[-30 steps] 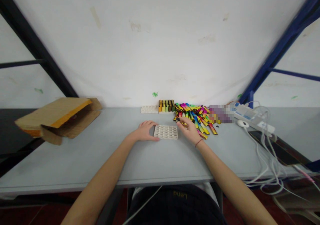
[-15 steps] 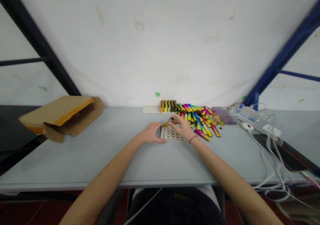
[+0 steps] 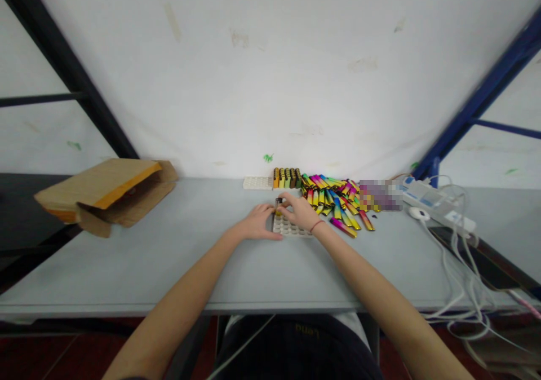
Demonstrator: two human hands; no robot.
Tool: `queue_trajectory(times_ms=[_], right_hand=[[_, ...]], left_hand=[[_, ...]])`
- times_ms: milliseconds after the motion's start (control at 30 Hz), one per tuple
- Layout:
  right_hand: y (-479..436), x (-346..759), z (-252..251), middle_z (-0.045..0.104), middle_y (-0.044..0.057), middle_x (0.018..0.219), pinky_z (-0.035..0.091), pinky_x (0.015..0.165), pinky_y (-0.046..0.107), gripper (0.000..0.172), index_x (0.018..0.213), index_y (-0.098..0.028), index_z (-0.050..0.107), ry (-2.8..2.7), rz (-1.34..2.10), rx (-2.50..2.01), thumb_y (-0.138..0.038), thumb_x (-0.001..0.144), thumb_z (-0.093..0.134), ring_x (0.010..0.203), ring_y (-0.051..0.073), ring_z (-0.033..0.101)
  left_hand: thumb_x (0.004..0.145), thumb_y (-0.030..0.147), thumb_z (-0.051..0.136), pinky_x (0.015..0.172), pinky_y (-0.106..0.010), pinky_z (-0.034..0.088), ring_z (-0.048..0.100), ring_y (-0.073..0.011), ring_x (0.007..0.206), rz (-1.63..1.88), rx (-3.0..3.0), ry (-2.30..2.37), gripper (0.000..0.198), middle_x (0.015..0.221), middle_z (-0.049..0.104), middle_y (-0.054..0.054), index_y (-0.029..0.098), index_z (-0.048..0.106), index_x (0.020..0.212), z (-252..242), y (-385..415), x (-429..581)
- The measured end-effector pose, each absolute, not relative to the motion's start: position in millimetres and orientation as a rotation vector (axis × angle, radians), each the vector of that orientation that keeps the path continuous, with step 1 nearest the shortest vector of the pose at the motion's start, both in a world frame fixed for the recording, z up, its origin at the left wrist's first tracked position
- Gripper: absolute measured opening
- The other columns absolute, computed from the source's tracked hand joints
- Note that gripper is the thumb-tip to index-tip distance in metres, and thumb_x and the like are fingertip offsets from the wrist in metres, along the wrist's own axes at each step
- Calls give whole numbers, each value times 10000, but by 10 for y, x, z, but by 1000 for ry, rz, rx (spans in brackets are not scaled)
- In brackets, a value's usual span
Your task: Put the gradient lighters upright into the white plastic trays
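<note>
My right hand [image 3: 298,212] pinches a yellow lighter [image 3: 278,211] with a dark top, upright at the back left corner of a white tray [image 3: 291,230]. The tray has rows of holes; its far part is hidden by my hand. Around the tray's left side, my left hand [image 3: 258,222] holds it, thumb at the front and fingers at the back corner. Right of the tray lies a loose pile of shiny, multicoloured lighters [image 3: 333,199]. Behind it, several lighters [image 3: 287,178] stand upright in rows.
Against the wall sits another white holed tray [image 3: 257,182]. An open cardboard box [image 3: 110,191] lies at the left. At the right are a power strip [image 3: 439,205], white cables [image 3: 459,267] and a dark phone-like slab [image 3: 473,256].
My right hand has moved slightly left, and the lighter has gone from tilted to upright at the tray's corner. My left hand keeps its place on the tray.
</note>
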State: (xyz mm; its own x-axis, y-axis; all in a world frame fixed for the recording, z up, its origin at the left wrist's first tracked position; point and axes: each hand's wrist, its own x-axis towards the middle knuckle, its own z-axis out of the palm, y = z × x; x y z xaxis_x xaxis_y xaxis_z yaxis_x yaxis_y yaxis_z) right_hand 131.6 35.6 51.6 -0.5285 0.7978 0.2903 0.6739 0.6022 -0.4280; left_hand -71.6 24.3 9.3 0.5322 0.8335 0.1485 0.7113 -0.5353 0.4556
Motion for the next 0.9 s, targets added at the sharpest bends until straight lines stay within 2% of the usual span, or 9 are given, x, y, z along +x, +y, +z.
queue_trajectory(times_ms=[167, 300, 367, 467, 567, 667, 733, 833, 900], right_hand=[[376, 1340, 468, 792, 77, 1018, 528, 870, 361, 300, 1215, -205, 595, -2345, 399, -1168, -247, 921, 635, 992, 263, 744], [421, 1486, 528, 775, 96, 1078, 516, 934, 387, 425, 1233, -192, 596, -2369, 391, -1067, -265, 838, 735, 1058, 262, 713], [450, 1691, 558, 760, 97, 1115, 517, 930, 373, 415, 1240, -190, 594, -2275, 371, -1069, -275, 851, 707, 1049, 239, 705], [487, 2107, 555, 759, 102, 1044, 510, 918, 357, 212, 1077, -162, 669, -2111, 226, -1283, -198, 901, 557, 987, 228, 700], [503, 2436, 491, 751, 126, 1011, 499, 911, 380, 233, 1022, -137, 702, -1928, 21, -1652, -183, 895, 512, 959, 254, 684], [502, 2518, 424, 723, 186, 1070, 483, 936, 426, 316, 1075, -116, 719, -1976, -135, -1818, -336, 917, 558, 1041, 307, 646], [500, 2462, 401, 709, 207, 1076, 479, 938, 455, 344, 1042, -116, 739, -2012, -205, -1886, -393, 914, 580, 1076, 337, 622], [497, 2342, 403, 709, 211, 1020, 483, 925, 469, 289, 931, -137, 761, -1993, -218, -1954, -341, 927, 556, 1083, 355, 615], [494, 2295, 420, 702, 243, 1033, 489, 914, 473, 284, 924, -124, 763, -1951, -156, -1988, -269, 929, 519, 1088, 374, 620]], left_hand=[[618, 648, 801, 1115, -497, 375, 517, -350, 1253, 524, 2402, 1200, 873, 1327, 590, -141, 192, 549, 1319, 133, 253, -740], [617, 609, 812, 1088, -499, 402, 549, -361, 1212, 553, 2365, 1201, 793, 1269, 631, -150, 169, 599, 1242, 156, 253, -729], [609, 604, 814, 1084, -504, 407, 557, -365, 1201, 566, 2358, 1226, 783, 1256, 639, -154, 163, 605, 1221, 151, 258, -721], [618, 585, 810, 1103, -529, 387, 547, -376, 1229, 594, 2347, 1229, 812, 1306, 624, -168, 159, 575, 1269, 136, 273, -724], [643, 560, 800, 1142, -530, 349, 503, -378, 1307, 615, 2322, 1215, 910, 1427, 550, -191, 144, 484, 1388, 133, 284, -746], [667, 563, 782, 1165, -525, 326, 474, -377, 1349, 600, 2309, 1223, 949, 1476, 509, -196, 138, 434, 1441, 149, 280, -768], [670, 569, 778, 1163, -529, 332, 481, -380, 1342, 593, 2311, 1233, 947, 1476, 514, -192, 145, 436, 1444, 165, 272, -773], [673, 565, 776, 1154, -529, 345, 504, -378, 1321, 588, 2331, 1221, 925, 1464, 532, -183, 159, 450, 1437, 184, 263, -767], [679, 566, 771, 1153, -522, 347, 508, -376, 1319, 575, 2345, 1216, 915, 1461, 537, -181, 161, 452, 1435, 190, 262, -758]])
